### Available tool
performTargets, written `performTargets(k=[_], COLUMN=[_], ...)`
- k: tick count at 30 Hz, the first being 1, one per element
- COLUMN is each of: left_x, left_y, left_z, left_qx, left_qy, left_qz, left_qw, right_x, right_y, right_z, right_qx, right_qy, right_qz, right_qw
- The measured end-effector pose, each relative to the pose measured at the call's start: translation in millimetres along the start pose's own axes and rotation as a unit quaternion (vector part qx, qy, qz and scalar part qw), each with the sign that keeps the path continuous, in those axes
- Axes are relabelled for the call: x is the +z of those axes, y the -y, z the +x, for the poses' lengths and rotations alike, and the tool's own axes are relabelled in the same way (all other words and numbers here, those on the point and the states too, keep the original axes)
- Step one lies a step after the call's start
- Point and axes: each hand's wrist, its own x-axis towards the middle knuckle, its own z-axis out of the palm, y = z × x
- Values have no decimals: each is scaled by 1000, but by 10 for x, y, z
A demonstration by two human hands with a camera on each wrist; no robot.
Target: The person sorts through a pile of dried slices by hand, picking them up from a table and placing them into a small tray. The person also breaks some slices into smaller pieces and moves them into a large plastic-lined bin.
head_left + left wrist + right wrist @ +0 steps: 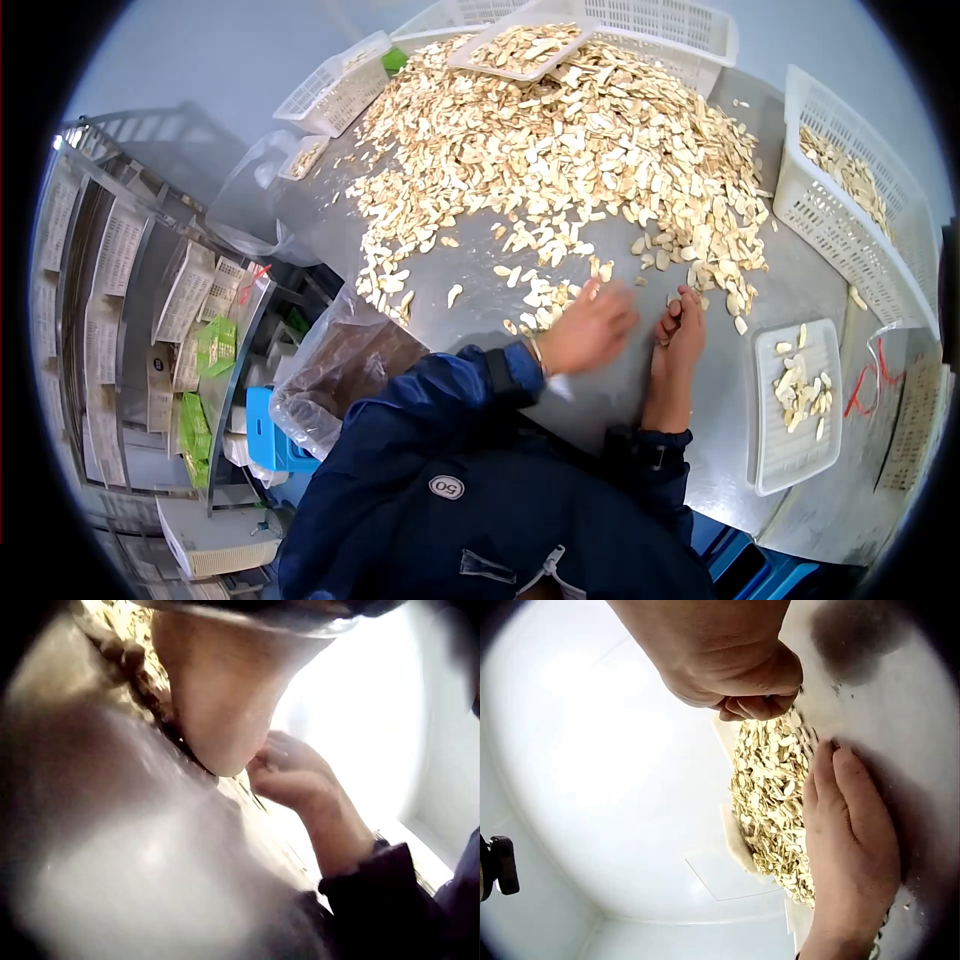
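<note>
A large pile of pale dried slices (560, 150) covers the steel table (620, 400). My left hand (590, 325) lies flat at the pile's near edge, and its straight fingers (840, 795) rest against loose slices (772, 795). Just to its right is my right hand (683, 325), its fingers curled with the tips drawn together beside the slices (754, 705). Whether anything sits between those fingertips is hidden. In the left wrist view my left palm (217, 712) fills the near field, with the curled right hand (292, 776) behind it.
A small white tray (770, 440) holding a few slices lies to the right of my hands. A white basket (800, 200) with slices stands at the table's right edge. Further baskets (335, 90) stand at the back, a clear bag (330, 370) hangs left, and shelving stands beyond.
</note>
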Motion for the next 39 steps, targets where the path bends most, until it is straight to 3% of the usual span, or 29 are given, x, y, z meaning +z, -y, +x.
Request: performTargets(k=[3,7,10,14,17,19,20,21,22,24,25,26,27,28,29,32,35,38,39], left_x=[-41,-306,-490,-614,-691,-618,-548,-457,-396,-333,-290,-254,-222,-190,-132,-151,-71,-7,66], left_y=[452,839,1043,1155,911,711,626,568,471,240,141,58,-9,-57,-72,-49,14,84,115], left_z=[-238,-980,-1651,-2241,-1880,-1469,-1270,-1103,-930,-658,-558,-497,-445,-413,-416,-426,-462,-427,-426], left_qx=[-63,-184,-269,-375,-380,-344,-317,-273,-269,-257,-208,-207,-203,-200,-209,-259,-235,-219,-198], left_qy=[-93,-97,-149,-139,-171,-202,-212,-202,-178,-125,-131,-115,-98,-81,-51,100,113,98,88], left_qz=[97,107,174,275,153,-29,-125,-121,-199,-342,-385,-428,-469,-508,-531,-738,-856,-861,-886], left_qw=[989,972,935,874,896,917,916,933,925,895,890,873,854,834,820,615,446,449,410], right_x=[7,-22,15,53,92,27,-38,-63,-96,-334,-447,-569,-698,-810,-915,-758,-553,-439,-379], right_y=[10,-22,-34,-67,-86,-89,-22,69,186,532,763,964,1151,1342,1495,1669,1424,1185,1141], right_z=[-6,6,-22,-26,-11,53,41,11,30,55,6,-34,-41,-56,-115,-206,125,779,967], right_qx=[8,14,28,36,59,67,41,15,-12,-147,-211,-272,-366,-448,-456,-504,-441,-388,-353], right_qy=[4,17,25,18,-19,-42,-39,-33,-22,-34,-57,-81,-131,-177,-255,-259,-90,-30,-26], right_qz=[7,9,13,10,62,101,105,108,111,42,-4,-49,-179,-302,-455,-596,-601,-643,-655], right_qw=[1000,1000,999,999,996,992,993,993,994,988,976,957,904,822,721,569,661,660,668])
